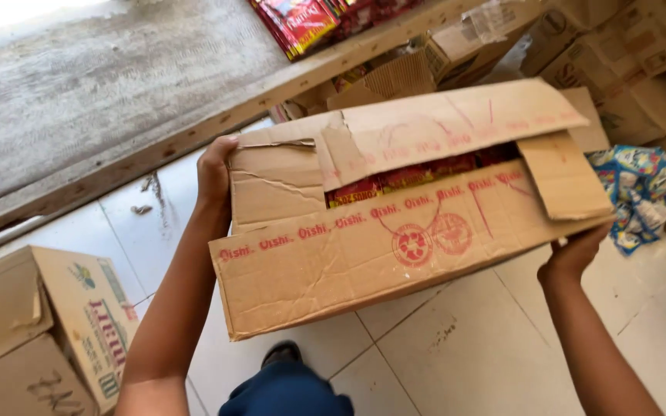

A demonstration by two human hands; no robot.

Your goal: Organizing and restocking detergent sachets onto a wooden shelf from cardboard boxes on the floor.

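You hold the worn brown cardboard carton (395,231) lengthwise between your hands, left hand (215,171) gripping its far-left corner, right hand (576,253) apparently cupping underneath.

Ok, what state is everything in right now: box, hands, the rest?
Box: held off the floor, tilted, flaps partly open, red packets showing inside.
Left hand: gripping the box's left end.
Right hand: under the box's right end.
Floor box: closed, on tiles.
Blue packets: piled on floor.

Bare forearms, dark blue trousers (287,393), dark shoe (281,353)
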